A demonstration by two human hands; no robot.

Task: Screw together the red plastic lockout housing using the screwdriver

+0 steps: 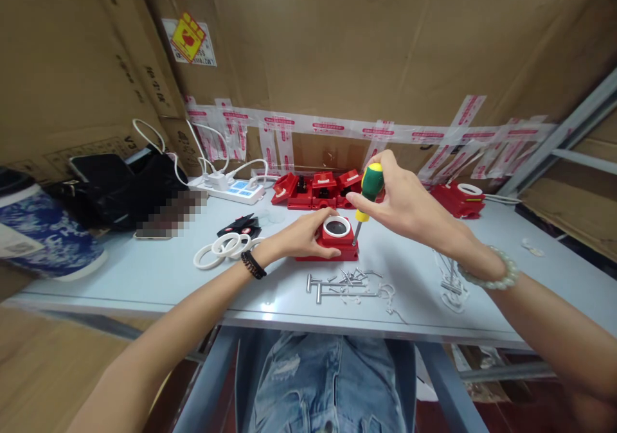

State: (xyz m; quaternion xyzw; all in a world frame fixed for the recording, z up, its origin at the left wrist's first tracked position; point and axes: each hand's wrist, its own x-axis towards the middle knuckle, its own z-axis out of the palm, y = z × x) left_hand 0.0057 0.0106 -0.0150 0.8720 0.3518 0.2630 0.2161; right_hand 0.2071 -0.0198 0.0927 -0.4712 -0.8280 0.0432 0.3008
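Red plastic housing (332,243) sits flat on the pale table (144,272), near the front edge and roughly centred before the person. A white ring (336,226) with a dark centre is seated in its top face.

Left hand (306,234): curled against the left side of the housing, fingers touching the white ring's edge, thumb low on the near wall. The hand grasps the housing. A black band circles the left wrist.

Right hand (405,205): closed around the green-and-yellow handle of a screwdriver (367,195). The tool stands nearly upright, tilted slightly, its shaft pointing down at the housing's right corner. The tip appears to meet the corner, though the contact point is too small to confirm. A pale bead bracelet (491,275) is on the right wrist.

Nearby items:
- Metal screws (344,282) and small pins lie scattered just in front of the housing.
- Loose white rings (222,248) lie to the left, overlapping one another.
- More red housings (315,190) stand in a row behind, near the cardboard wall (337,41).
- One further red part (460,198) sits well to the right.
- A white power strip (231,190) with cables lies at the rear left.
- A black bag (120,185) rests at the far left.
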